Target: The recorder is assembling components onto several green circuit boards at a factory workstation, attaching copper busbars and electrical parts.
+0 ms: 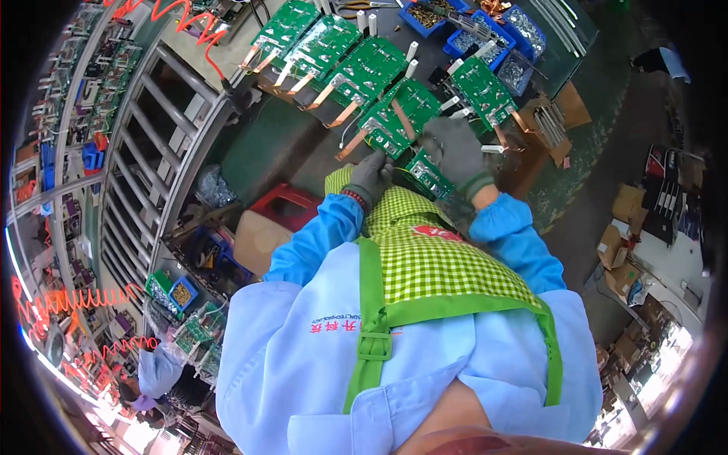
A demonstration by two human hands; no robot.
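Note:
My left hand [371, 178], in a grey glove, has its fingers closed at the near edge of a green circuit board [388, 137] with copper strips. To the right, my right hand [457, 152], also gloved in grey, is bent over the board's right side. Its fingers are blurred and partly hidden, so what they hold does not show. Between the hands, close to my apron, is a smaller green board section [428, 175] with metal parts. A copper strip [403, 119] lies across the board above my left hand.
Several green circuit boards [369, 70] with copper strips line the bench to the left, and another board [482, 92] lies right. Blue bins [481, 39] of small hardware stand behind. A metal roller rack [163, 136] and a red stool [284, 203] are at left; cardboard [570, 105] is at right.

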